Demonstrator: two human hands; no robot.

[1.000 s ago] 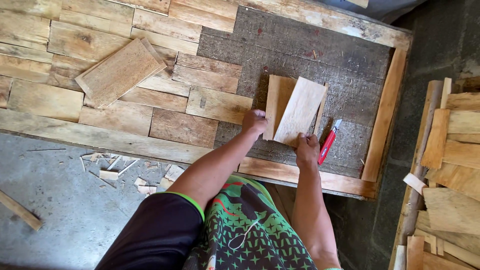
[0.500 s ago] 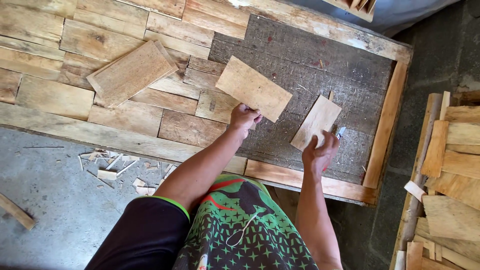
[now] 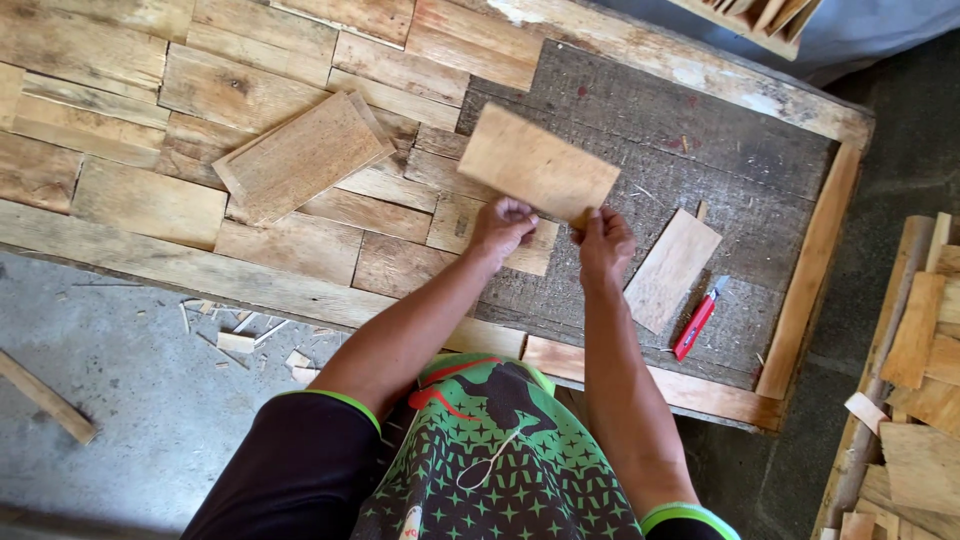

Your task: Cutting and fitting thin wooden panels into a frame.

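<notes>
Wood slat (image 3: 537,163) | left hand (image 3: 500,226) pinches near edge | right hand (image 3: 604,240) pinches near edge | above panel (image 3: 660,150)

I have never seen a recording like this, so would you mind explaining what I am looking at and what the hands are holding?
There is no machine here: a camera worn on a person's head looks down at their own two bare hands. The left hand and the right hand together hold a thin wooden piece by its near edge, above a framed panel. The panel's left part is covered with fitted wooden pieces; its right part shows bare grey backing. On that backing lie a loose wooden piece and a red utility knife. Another loose board rests on the fitted pieces. More wood is stacked at the right.
</notes>
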